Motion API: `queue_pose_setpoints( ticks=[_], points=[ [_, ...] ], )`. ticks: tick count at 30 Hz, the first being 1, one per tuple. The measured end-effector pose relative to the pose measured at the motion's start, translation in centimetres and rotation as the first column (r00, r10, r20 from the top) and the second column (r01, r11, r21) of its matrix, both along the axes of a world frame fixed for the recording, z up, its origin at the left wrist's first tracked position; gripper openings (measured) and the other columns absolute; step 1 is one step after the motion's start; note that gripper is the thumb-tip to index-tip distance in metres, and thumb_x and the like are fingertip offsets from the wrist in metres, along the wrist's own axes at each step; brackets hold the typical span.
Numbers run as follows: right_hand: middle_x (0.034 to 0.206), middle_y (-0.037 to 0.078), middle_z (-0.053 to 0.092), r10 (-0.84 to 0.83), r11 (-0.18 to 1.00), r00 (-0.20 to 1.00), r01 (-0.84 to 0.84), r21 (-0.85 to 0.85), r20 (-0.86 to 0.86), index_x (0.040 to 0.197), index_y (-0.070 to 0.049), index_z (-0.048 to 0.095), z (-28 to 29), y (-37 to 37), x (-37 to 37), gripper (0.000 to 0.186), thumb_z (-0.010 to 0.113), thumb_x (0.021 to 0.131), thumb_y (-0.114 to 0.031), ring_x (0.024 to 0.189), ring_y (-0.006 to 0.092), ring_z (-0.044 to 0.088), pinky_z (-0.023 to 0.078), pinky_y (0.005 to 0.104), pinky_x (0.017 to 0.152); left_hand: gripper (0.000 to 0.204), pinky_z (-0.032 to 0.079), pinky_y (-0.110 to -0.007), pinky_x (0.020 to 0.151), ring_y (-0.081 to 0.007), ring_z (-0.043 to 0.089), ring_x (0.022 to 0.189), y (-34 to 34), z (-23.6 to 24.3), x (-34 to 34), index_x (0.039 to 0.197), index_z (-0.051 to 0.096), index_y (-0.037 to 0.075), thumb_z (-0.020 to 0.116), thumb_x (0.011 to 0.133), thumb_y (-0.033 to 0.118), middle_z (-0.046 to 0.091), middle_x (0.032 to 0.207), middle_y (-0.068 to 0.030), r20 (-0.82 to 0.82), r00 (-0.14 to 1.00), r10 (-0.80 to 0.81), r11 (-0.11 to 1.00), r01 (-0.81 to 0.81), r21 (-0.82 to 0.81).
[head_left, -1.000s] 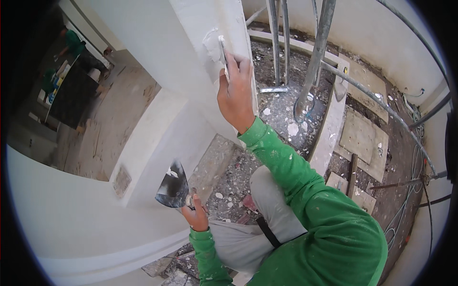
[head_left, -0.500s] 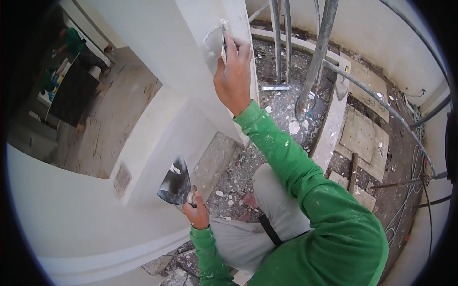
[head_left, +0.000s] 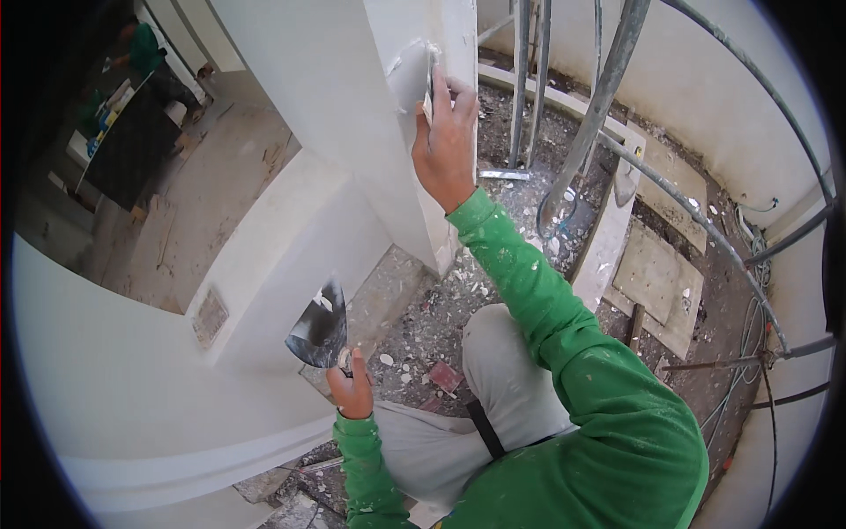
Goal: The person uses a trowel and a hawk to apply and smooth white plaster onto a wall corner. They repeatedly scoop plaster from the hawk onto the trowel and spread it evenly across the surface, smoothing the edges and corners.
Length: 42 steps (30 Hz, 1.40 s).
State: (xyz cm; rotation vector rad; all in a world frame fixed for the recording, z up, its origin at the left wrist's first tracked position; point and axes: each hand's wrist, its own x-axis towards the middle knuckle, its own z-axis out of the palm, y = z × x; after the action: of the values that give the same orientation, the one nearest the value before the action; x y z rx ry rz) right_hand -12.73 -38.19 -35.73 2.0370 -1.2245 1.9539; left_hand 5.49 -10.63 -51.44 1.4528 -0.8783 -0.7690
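White plaster faces the tall pillar and the low curved wall meeting it on the left. Rubble-strewn ground spreads at their foot, partly hidden by the person's bent knee. Grey metal poles rise close to the right of the pillar, crowding that side, and one slants across in front of a pale curb and flat slabs. Beyond the low wall, a dark panel stands in a room beside a co-worker in green. Low down, the left hand grips a wide putty knife by its handle end, the blade pointing up and bearing a white smear. Higher up, the right hand pinches a narrow blade, its tip at the right edge of a greyish patch on the pillar; the fingers hide its lower part. A reddish block lies near the knee, among scattered white chips.
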Motion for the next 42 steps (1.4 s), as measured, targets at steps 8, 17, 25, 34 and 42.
queue_pose_setpoints(
  ticks=[8, 17, 25, 34, 42],
  points=[
    [0.123, 0.024, 0.039, 0.144, 0.987, 0.989, -0.14, 0.081, -0.039, 0.144, 0.006, 0.03, -5.8, 3.5, 1.5, 0.067, 0.056, 0.081, 0.008, 0.112, 0.0386, 0.039, 0.033, 0.0449, 0.098, 0.016, 0.041, -0.023, 0.041, -0.0088, 0.048, 0.051, 0.7, 0.0, 0.0, 0.102, 0.049, 0.0, 0.056, 0.095, 0.013, 0.056, 0.077, -0.0067, 0.031, 1.0, 0.003, 1.0, -0.002, -0.004],
    [0.128, 0.023, 0.036, 0.161, 0.983, 0.979, -0.149, 0.106, -0.121, 0.145, 0.006, 0.026, -7.0, 4.0, 4.0, 0.074, 0.056, 0.077, 0.007, 0.113, 0.0393, 0.039, 0.033, 0.0467, 0.098, 0.019, 0.043, -0.026, 0.043, -0.0121, 0.05, 0.053, -0.1, 1.2, -1.2, 0.1, 0.047, 0.001, 0.054, 0.097, 0.018, 0.051, 0.072, -0.0067, -0.144, 0.987, -0.077, 0.994, 0.064, -0.094],
    [0.097, 0.008, 0.065, 0.603, 0.609, 0.7, -0.714, 0.346, 0.383, 0.12, 0.002, 0.051, -0.9, 9.1, -6.1, 0.031, 0.059, 0.094, -0.014, 0.084, 0.0182, 0.064, 0.051, 0.0287, 0.077, 0.031, 0.046, -0.026, 0.051, -0.0132, 0.055, 0.059, 1.9, 6.1, 0.3, 0.099, 0.046, 0.001, 0.049, 0.101, 0.032, 0.053, 0.074, -0.007, -0.367, 0.654, -0.661, 0.746, 0.624, -0.232],
    [0.09, 0.0, 0.063, 0.716, -0.224, 0.323, -0.734, 0.641, 0.619, 0.107, -0.001, 0.058, -2.0, 11.6, -4.0, 0.055, 0.075, 0.081, -0.047, 0.079, 0.0074, 0.056, 0.046, 0.0249, 0.069, 0.027, 0.042, -0.024, 0.048, -0.0058, 0.053, 0.057, -0.4, 8.5, -0.1, 0.097, 0.051, -0.001, 0.052, 0.1, 0.026, 0.057, 0.071, -0.0041, -0.114, 0.37, -0.922, 0.361, 0.928, 0.097],
    [0.09, 0.001, 0.061, 0.564, 0.389, 0.649, -0.754, 0.529, 0.511, 0.109, 0.001, 0.056, -5.3, 8.9, -6.8, 0.04, 0.066, 0.092, -0.035, 0.079, 0.0103, 0.054, 0.044, 0.0287, 0.07, 0.042, 0.041, -0.026, 0.042, -0.0127, 0.051, 0.057, 1.4, 8.1, 0.3, 0.127, 0.039, 0.0, 0.057, 0.097, 0.024, 0.052, 0.079, -0.0085, -0.339, 0.54, -0.771, 0.625, 0.744, -0.237]
  ],
)
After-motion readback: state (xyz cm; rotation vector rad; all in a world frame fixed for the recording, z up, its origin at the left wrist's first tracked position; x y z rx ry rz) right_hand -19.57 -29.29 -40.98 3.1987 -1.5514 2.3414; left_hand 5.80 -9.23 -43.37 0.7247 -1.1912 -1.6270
